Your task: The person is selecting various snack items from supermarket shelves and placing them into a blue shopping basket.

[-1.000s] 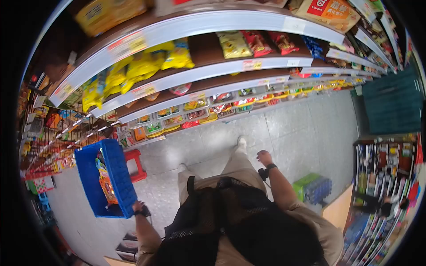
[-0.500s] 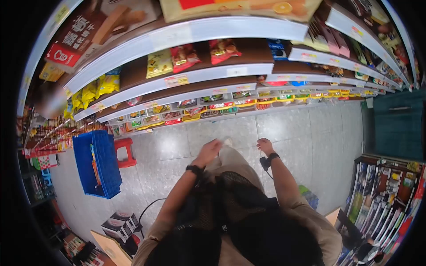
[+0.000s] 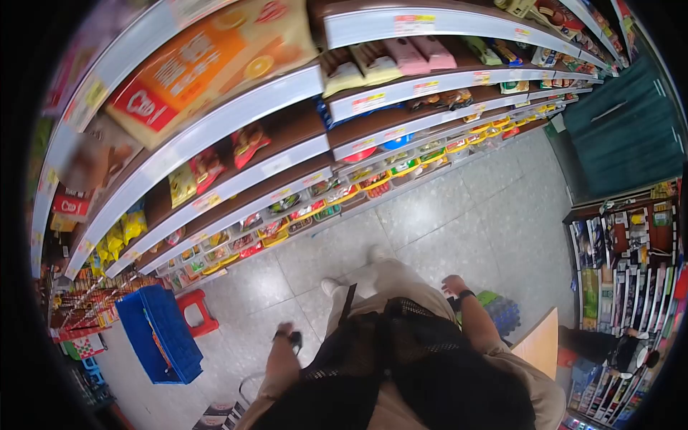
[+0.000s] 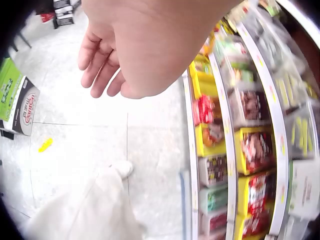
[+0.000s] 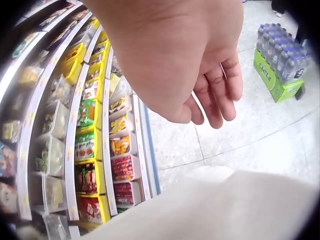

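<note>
My left hand [image 3: 285,331] hangs at my left side over the floor and holds nothing. Its fingers are loosely bent in the left wrist view, where the hand [image 4: 145,50] is beside low shelf bins [image 4: 255,150] of packaged snacks. On the other side, my right hand [image 3: 453,285] hangs empty near my thigh. The right wrist view has this hand [image 5: 190,65] with loosely curved fingers, bins of snack packets [image 5: 89,145] to its left. A blue crate [image 3: 188,362] stands to the left of my left hand, apart from it, with colourful packets partly visible inside.
Stocked shelves [image 3: 251,168] curve across the front. A red stool [image 3: 206,326] stands next to the crate. Shrink-wrapped bottles [image 5: 285,52] sit on a green box [image 5: 272,80] at my right. A wooden board [image 3: 541,344] and another person [image 3: 609,351] are farther right.
My left hand left the crate's edge, swung in front of my body, then dropped back to my left side. The view has shifted rightward along the shelves, and my feet have stepped.
</note>
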`<state>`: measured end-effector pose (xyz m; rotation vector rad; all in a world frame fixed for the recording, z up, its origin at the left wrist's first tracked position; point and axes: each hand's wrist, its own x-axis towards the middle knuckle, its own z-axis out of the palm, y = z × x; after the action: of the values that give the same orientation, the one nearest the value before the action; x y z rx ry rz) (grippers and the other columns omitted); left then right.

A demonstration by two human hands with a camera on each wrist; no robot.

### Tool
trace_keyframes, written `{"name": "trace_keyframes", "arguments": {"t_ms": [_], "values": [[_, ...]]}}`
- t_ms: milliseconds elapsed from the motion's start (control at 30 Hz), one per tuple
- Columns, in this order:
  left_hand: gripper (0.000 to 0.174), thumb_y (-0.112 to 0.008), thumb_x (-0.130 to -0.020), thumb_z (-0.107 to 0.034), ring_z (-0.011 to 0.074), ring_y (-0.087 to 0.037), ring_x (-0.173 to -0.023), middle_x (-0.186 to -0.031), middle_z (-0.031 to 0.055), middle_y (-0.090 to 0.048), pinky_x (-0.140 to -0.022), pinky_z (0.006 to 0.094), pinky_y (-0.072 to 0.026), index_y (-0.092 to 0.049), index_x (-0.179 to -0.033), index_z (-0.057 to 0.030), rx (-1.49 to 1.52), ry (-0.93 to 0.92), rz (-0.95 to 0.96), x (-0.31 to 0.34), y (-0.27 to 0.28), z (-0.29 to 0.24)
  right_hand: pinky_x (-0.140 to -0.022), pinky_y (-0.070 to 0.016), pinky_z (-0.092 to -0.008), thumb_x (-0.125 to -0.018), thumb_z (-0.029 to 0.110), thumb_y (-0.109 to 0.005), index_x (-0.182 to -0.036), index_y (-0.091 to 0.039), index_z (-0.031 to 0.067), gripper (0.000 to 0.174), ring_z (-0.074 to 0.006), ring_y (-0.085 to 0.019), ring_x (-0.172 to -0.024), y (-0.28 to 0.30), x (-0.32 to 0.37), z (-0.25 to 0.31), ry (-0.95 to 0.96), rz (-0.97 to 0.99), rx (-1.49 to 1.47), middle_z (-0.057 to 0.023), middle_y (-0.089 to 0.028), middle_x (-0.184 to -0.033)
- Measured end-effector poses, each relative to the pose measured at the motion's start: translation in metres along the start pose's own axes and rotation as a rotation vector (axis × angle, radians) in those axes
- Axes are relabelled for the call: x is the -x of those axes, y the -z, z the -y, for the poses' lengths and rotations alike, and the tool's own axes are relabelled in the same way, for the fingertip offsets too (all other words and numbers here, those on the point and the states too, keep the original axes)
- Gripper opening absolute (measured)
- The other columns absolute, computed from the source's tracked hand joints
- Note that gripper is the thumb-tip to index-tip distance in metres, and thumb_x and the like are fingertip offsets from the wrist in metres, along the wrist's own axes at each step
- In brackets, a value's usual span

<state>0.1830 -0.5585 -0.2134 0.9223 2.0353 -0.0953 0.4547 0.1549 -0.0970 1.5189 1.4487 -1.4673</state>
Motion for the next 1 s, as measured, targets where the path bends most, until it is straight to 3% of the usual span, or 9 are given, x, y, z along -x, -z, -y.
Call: {"name": "trace_keyframes", "arguments": {"t_ms": [67,200,267,367,433,500,600,767,1000], "values": [[0.026,-0.067,-0.074,-0.035,0.0299,-0.066,-0.09,-0.089,0.0144,-0.068,-0.076,0.0427,-0.0528,-0.069,-0.084,-0.0115,0.052,0.329,0.08,0.06,-0.003,-0.005,-0.046,-0.0472,-0.0337,-0.092,0.024,-0.049,-0.092,-0.062,0.0024,0.024,-0.0194,-0.063,-0.057,0.043,-0.021,-0.018,0.005,0.014,0.088,-0.0123,-0.07,-0.083],[0.026,-0.053,-0.087,-0.02,0.0363,-0.065,-0.084,-0.099,0.0172,-0.059,-0.064,0.049,-0.0552,-0.054,-0.105,-0.0007,1.549,0.92,-0.715,0.102,0.024,-0.03,-0.056,-0.0514,-0.0415,-0.087,0.022,-0.055,-0.095,-0.063,0.0025,0.022,-0.0236,-0.068,-0.068,0.126,-0.052,0.012,-0.062,-0.038,0.181,-0.0127,-0.07,-0.088],[0.02,-0.051,-0.091,-0.021,0.0297,-0.066,-0.083,-0.101,0.0134,-0.059,-0.062,0.0472,-0.0556,-0.057,-0.1,-0.0038,2.013,0.837,-0.862,0.095,0.035,-0.064,-0.059,-0.0517,-0.0437,-0.086,0.021,-0.056,-0.095,-0.064,0.0036,0.021,-0.0231,-0.069,-0.074,0.183,-0.109,0.019,0.032,0.032,0.272,-0.0112,-0.07,-0.093],[0.013,-0.054,-0.087,-0.026,0.0189,-0.06,-0.069,-0.076,0.0047,-0.059,-0.053,0.0308,-0.0482,-0.058,-0.084,-0.0143,1.993,0.644,-0.844,0.007,0.054,-0.136,-0.052,-0.0486,-0.0401,-0.086,0.011,-0.055,-0.099,-0.059,-0.0002,0.018,-0.0282,-0.062,-0.066,0.265,-0.22,0.055,0.086,0.196,-0.172,-0.0146,-0.062,-0.077],[0.015,-0.049,-0.089,-0.02,0.0224,-0.057,-0.064,-0.078,0.0092,-0.06,-0.051,0.0363,-0.0481,-0.056,-0.091,-0.0076,1.909,0.825,-1.026,-0.107,0.068,-0.221,-0.048,-0.0455,-0.0341,-0.09,0.008,-0.047,-0.102,-0.06,-0.0001,0.02,-0.0253,-0.059,-0.059,0.324,-0.303,0.068,0.754,0.28,0.641,-0.0168,-0.065,-0.08],[0.021,-0.05,-0.089,-0.022,0.0211,-0.059,-0.064,-0.08,0.0114,-0.062,-0.051,0.0336,-0.0486,-0.06,-0.097,-0.006,2.011,0.678,-0.924,-0.214,0.09,-0.318,-0.049,-0.0451,-0.0325,-0.089,0.009,-0.05,-0.1,-0.061,0.0013,0.018,-0.0215,-0.06,-0.06,0.335,-0.186,0.157,0.359,0.144,-0.143,-0.0151,-0.066,-0.083],[0.025,-0.051,-0.091,-0.022,0.0184,-0.061,-0.057,-0.074,0.0113,-0.067,-0.049,0.0301,-0.0479,-0.062,-0.102,-0.0023,2.119,0.32,-0.84,-0.3,0.236,-0.479,-0.053,-0.0467,-0.0295,-0.085,0.017,-0.055,-0.1,-0.062,0.004,0.021,-0.0181,-0.06,-0.062,0.362,-0.154,0.222,0.365,0.0,-0.134,-0.0112,-0.067,-0.08],[0.022,-0.054,-0.087,-0.023,0.034,-0.064,-0.076,-0.08,0.0148,-0.067,-0.068,0.0394,-0.05,-0.065,-0.086,-0.0038,0.901,0.146,-0.935,-0.293,0.399,-0.536,-0.057,-0.049,-0.0289,-0.085,0.019,-0.058,-0.095,-0.064,0.0014,0.021,-0.0163,-0.062,-0.064,0.369,-0.138,0.263,0.598,-0.122,0.113,-0.0098,-0.067,-0.079],[0.02,-0.048,-0.086,-0.002,0.0388,-0.058,-0.085,-0.096,0.0188,-0.058,-0.076,0.0427,-0.0466,-0.057,-0.105,-0.0003,0.533,0.116,-1.805,-0.15,0.652,-0.511,-0.069,-0.0515,-0.0315,-0.086,0.014,-0.063,-0.097,-0.063,0.0035,0.015,-0.0263,-0.066,-0.076,0.219,0.039,0.402,1.539,-0.128,0.338,-0.0136,-0.066,-0.087]]}}
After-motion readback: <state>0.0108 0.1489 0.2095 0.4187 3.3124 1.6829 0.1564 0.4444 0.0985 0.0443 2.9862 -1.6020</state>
